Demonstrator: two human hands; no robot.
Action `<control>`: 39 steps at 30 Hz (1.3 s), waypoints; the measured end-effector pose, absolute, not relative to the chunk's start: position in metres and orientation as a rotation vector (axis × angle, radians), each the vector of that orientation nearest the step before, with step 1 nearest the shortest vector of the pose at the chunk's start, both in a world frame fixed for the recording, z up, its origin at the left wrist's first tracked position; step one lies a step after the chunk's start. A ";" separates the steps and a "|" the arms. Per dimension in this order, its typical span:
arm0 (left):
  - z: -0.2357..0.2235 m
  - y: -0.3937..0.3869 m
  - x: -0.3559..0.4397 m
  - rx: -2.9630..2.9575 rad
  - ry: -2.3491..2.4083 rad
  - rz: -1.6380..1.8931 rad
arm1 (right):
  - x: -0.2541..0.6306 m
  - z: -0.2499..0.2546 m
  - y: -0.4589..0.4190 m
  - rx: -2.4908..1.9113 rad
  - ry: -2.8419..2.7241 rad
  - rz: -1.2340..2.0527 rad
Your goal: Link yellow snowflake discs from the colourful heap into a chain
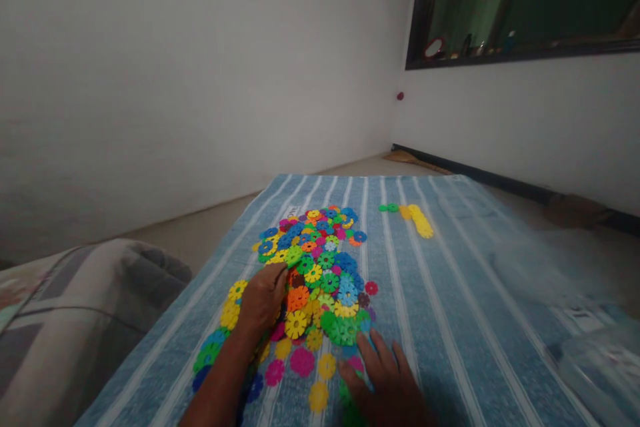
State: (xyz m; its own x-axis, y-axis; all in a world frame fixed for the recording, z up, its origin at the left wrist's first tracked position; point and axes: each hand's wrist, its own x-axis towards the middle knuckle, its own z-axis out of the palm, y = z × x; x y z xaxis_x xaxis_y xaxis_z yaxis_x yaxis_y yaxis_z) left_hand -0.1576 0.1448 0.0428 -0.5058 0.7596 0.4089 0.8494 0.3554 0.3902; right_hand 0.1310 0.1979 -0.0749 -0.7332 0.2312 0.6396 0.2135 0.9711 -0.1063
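Observation:
My left hand [263, 297] reaches over the left side of a pile of colourful interlocking plastic discs [313, 272], shaped like flowers with notched rims. Its fingertips are closed on a light green disc [294, 255]. My right hand [383, 377] lies low at the near right edge of the pile, fingers spread and touching the cloth and discs. Beside its fingertips is a cluster of green discs [343, 329]. Yellow, pink, orange and blue discs surround both hands. The right palm is dark and partly hidden.
A blue striped cloth [440, 320] covers the table. Joined yellow discs [421, 221] and green discs [393, 207] lie at the far right. A clear plastic bag [600, 360] sits on the right edge. Bedding [100, 320] is at left; a wall [200, 67] stands behind.

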 end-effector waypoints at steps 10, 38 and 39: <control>0.047 0.146 -0.154 -1.379 -2.498 -0.851 | 0.089 -0.009 0.235 -0.590 -2.659 0.439; 0.055 0.185 -0.143 -1.072 -2.481 -1.272 | -0.010 0.013 0.291 -0.485 -2.656 0.719; 0.056 0.185 -0.142 -1.080 -2.487 -1.279 | -0.007 0.011 0.291 -0.469 -2.651 0.701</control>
State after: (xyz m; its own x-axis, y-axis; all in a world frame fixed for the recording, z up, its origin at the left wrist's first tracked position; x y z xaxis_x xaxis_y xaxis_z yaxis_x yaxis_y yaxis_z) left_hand -0.1419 0.1855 0.0563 -0.7315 0.5336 0.4245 0.6557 0.3796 0.6526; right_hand -0.0074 0.2910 0.0106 -0.8812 0.3994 0.2531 0.2221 0.8222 -0.5241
